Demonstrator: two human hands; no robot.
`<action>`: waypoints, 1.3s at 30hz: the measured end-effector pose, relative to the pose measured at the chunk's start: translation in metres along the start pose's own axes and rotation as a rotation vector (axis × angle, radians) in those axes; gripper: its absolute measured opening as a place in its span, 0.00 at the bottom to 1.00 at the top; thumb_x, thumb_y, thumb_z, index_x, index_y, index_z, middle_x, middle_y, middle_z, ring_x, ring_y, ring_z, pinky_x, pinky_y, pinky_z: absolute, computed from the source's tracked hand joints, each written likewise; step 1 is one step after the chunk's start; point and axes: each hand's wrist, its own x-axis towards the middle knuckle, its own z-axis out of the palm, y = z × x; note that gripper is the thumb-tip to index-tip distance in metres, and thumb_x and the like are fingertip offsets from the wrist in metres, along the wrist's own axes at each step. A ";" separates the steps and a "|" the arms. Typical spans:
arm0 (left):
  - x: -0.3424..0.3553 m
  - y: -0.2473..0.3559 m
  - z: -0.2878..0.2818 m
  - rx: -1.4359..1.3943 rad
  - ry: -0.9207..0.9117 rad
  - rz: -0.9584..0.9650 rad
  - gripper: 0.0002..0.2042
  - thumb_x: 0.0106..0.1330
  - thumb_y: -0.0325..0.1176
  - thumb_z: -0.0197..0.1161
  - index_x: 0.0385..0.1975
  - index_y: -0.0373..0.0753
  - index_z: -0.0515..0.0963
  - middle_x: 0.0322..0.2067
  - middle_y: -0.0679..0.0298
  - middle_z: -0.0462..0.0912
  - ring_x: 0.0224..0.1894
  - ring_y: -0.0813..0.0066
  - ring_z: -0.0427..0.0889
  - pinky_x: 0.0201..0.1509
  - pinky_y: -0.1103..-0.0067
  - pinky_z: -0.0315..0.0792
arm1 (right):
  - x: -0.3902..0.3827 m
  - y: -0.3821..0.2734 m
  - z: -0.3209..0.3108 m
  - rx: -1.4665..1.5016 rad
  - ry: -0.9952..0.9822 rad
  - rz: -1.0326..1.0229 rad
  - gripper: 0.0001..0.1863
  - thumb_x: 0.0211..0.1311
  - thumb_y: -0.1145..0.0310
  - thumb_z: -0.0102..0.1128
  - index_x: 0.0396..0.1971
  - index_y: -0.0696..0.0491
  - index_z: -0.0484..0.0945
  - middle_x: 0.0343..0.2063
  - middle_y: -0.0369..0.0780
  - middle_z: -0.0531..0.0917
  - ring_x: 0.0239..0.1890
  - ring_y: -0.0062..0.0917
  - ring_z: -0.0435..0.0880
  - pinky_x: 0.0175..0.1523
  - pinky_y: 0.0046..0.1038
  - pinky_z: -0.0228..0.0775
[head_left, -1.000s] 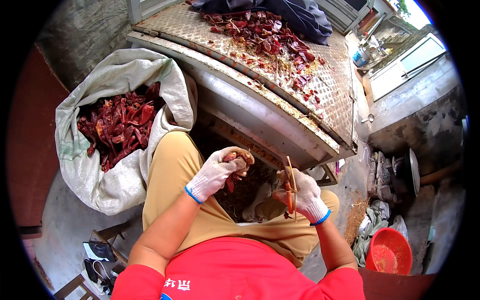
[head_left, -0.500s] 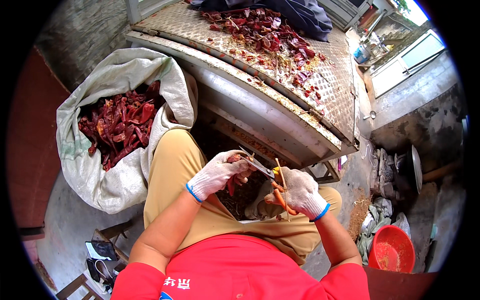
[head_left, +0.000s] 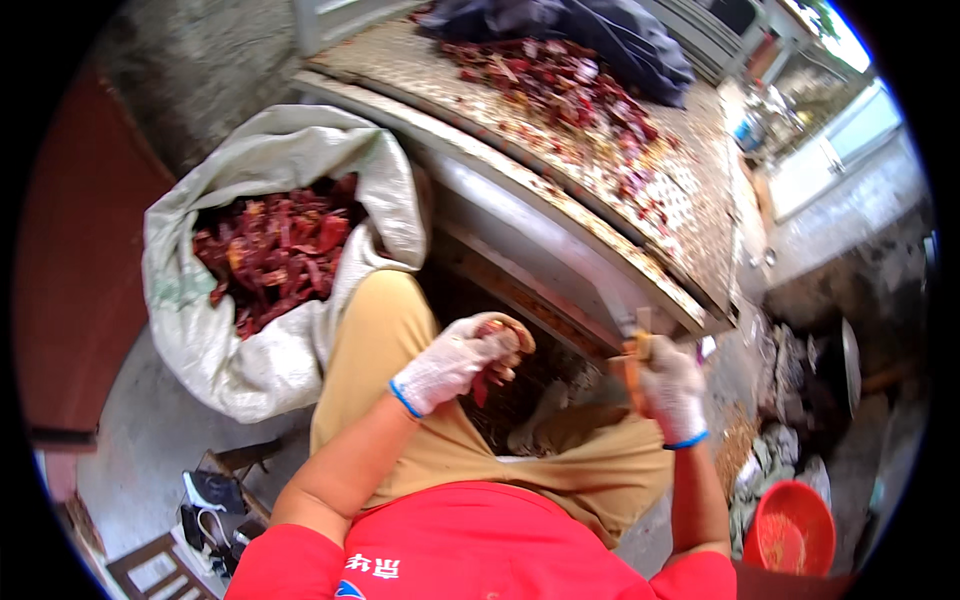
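Left hand [head_left: 455,362], gloved in white, is closed around a dried red chilli [head_left: 488,375] held over the lap. Right hand [head_left: 668,388], likewise gloved, grips orange-handled scissors [head_left: 637,352], blades pointing up beside the edge of the metal mesh table [head_left: 560,215]. An open white sack [head_left: 250,340] of red chillies stands at the person's left. A red basin [head_left: 795,525] sits at lower right.
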 end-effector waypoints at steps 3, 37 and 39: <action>-0.012 0.034 -0.001 0.178 -0.035 0.034 0.16 0.71 0.44 0.65 0.44 0.37 0.79 0.28 0.69 0.79 0.32 0.85 0.79 0.37 0.85 0.76 | 0.033 0.012 -0.034 -0.137 0.156 0.177 0.16 0.67 0.54 0.62 0.34 0.52 0.82 0.30 0.49 0.85 0.32 0.42 0.87 0.37 0.38 0.76; -0.046 0.091 -0.274 2.252 0.938 0.131 0.35 0.62 0.49 0.64 0.69 0.47 0.64 0.71 0.60 0.64 0.73 0.58 0.60 0.73 0.59 0.55 | 0.042 -0.029 0.067 0.087 -0.572 -0.506 0.18 0.62 0.54 0.61 0.47 0.49 0.83 0.43 0.45 0.85 0.47 0.42 0.84 0.52 0.41 0.76; -0.042 0.084 -0.278 2.272 0.930 0.149 0.35 0.62 0.49 0.64 0.70 0.47 0.63 0.71 0.61 0.64 0.73 0.59 0.60 0.74 0.59 0.54 | 0.036 -0.025 0.119 0.102 -0.647 -0.394 0.20 0.63 0.53 0.60 0.49 0.49 0.82 0.45 0.47 0.85 0.49 0.45 0.83 0.54 0.43 0.75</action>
